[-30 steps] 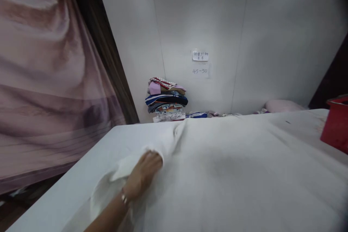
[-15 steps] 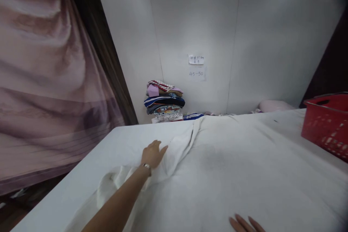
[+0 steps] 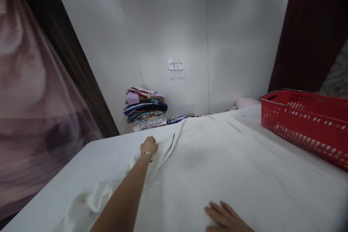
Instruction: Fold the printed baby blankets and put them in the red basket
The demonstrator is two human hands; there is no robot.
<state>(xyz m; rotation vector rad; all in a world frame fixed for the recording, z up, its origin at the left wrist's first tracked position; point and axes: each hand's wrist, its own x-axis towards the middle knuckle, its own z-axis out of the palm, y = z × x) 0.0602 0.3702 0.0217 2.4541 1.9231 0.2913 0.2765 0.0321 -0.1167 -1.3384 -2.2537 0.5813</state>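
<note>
At 9 o'clock hangs a pink curtain (image 3: 29, 116), with a stack of folded fabrics (image 3: 145, 107) closer in, while a handwritten "45-50" label (image 3: 176, 78) marks the pale wall (image 3: 168, 18) at 12, a dark red panel (image 3: 307, 40) stands at 2, and a red slotted basket (image 3: 299, 121) sits just past 3.

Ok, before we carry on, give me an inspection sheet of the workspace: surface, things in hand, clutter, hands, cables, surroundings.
Surface: white table, partly covered.
Things in hand: white cloth, spread at right, bunched at left.
Clutter: red basket at right; clothes pile beyond the far edge.
Hands: left hand by the cloth's folded edge, grip unclear; right hand over the cloth, fingers spread.
Cables: nothing seen.
Surroundings: pale wall with paper notes; pink curtain at left.
</note>
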